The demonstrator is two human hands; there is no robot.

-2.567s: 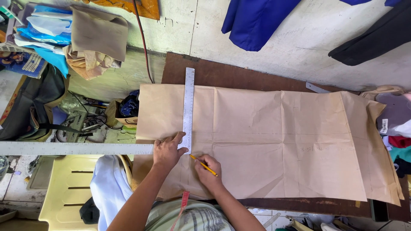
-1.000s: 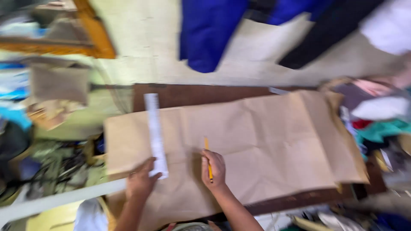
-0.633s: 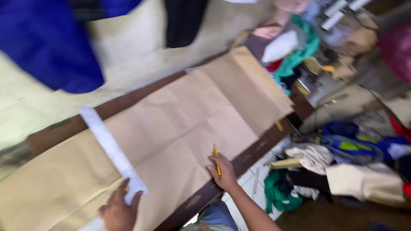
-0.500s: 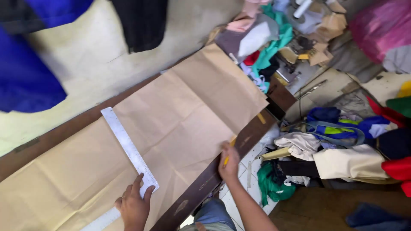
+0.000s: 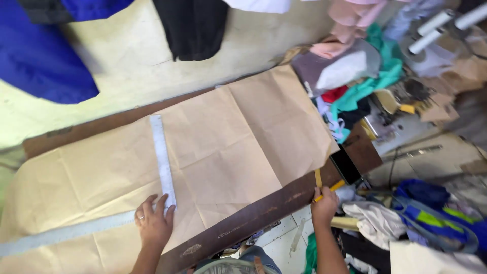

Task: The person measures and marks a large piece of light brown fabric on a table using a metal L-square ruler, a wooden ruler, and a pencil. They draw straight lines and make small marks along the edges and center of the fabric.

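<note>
L hand (image 5: 153,227) flat, fingers spread, pinning long metal L-square ruler (image 5: 162,158) on creased brown pattern paper (image 5: 228,137); R hand (image 5: 323,203) clamped on yellow pencil (image 5: 328,190) off table edge—marking step paused, next needs pencil back at ruler.

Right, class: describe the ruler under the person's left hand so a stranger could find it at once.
Start at the big sheet of brown paper on the dark table. The left hand presses the near end of a long, pale metal ruler, the only straight silver strip lying on the sheet.
</note>
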